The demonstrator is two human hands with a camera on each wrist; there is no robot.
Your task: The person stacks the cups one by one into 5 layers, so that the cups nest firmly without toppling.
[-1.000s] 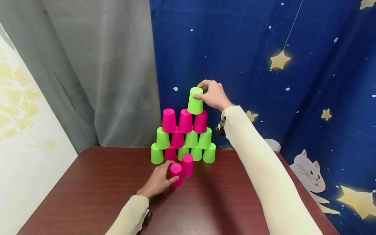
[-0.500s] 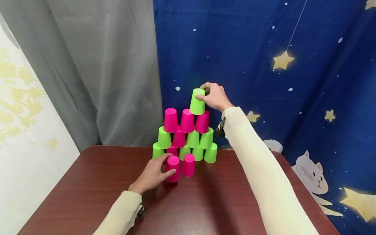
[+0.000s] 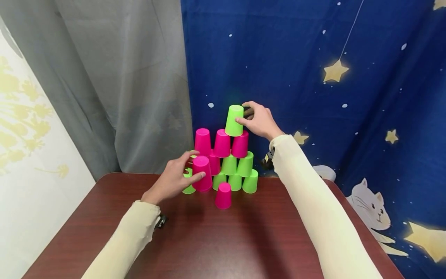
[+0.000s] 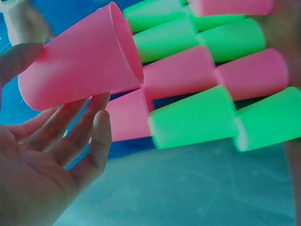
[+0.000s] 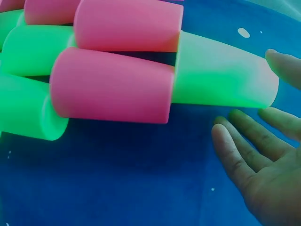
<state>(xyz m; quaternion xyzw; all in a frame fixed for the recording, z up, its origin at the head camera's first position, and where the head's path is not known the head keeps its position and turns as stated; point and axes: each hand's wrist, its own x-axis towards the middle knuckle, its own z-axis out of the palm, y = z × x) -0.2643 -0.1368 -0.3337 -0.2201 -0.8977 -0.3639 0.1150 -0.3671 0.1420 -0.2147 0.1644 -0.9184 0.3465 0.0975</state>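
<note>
In the head view my left hand holds a pink cup raised in front of the stack's left side, mouth down. Thumb and fingers grip this pink cup from both sides in the left wrist view. A green cup stands upside down on top, over the middle and right pink cups of the third row. Beside it is my right hand, its fingers loosened around the cup's closed end. In the right wrist view the thumb and one fingertip lie close to that green cup; contact is unclear.
Below are rows of green cups and pink cups, partly hidden by my left hand. One more pink cup stands alone in front on the brown table. A grey curtain and a blue starry curtain hang behind.
My left hand has lifted the pink cup from the table, up and to the left. My right hand has loosened and drawn slightly right, leaving the green cup on the stack.
</note>
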